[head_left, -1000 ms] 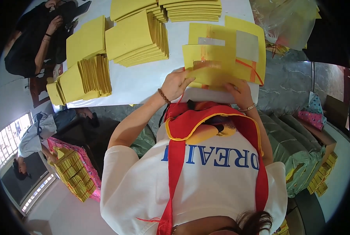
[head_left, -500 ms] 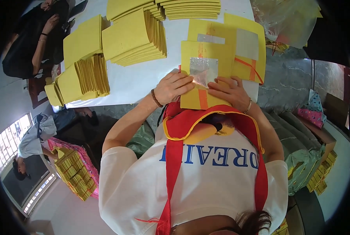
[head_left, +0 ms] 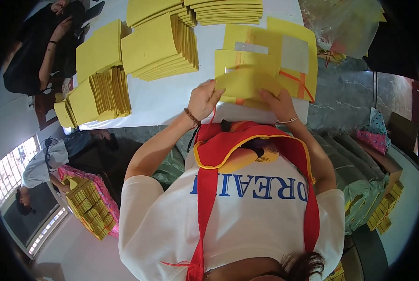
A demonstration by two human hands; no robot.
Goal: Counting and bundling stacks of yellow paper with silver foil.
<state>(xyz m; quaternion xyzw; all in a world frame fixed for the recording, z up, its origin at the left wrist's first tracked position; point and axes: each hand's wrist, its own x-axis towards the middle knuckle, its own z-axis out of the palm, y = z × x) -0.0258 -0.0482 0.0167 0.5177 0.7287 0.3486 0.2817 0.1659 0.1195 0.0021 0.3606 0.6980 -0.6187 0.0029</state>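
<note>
Between my two hands is a yellow paper sheet [head_left: 247, 83], its near part bent up and over so that it hides most of a silver foil square. An orange stripe shows on the sheet above and below the bend. My left hand [head_left: 204, 99] pinches the left end of the bent part. At the right end, my right hand [head_left: 280, 104] grips it with thumb and fingers. Just beyond lie more yellow sheets [head_left: 291, 29] with pale silver squares and orange stripes, partly overlapped by the one I hold.
Stacks of folded yellow paper [head_left: 155, 44] fill the left and far side of the white table [head_left: 209, 42]. A clear plastic bag [head_left: 343, 23] is beyond the right edge. One person [head_left: 43, 51] sits at the left; another [head_left: 45, 161] handles a pink-lined box of yellow bundles [head_left: 92, 206].
The near part of the sheet has been lifted and bent away from me, covering the foil square. My hands have gone from lying on the sheet to gripping its ends.
</note>
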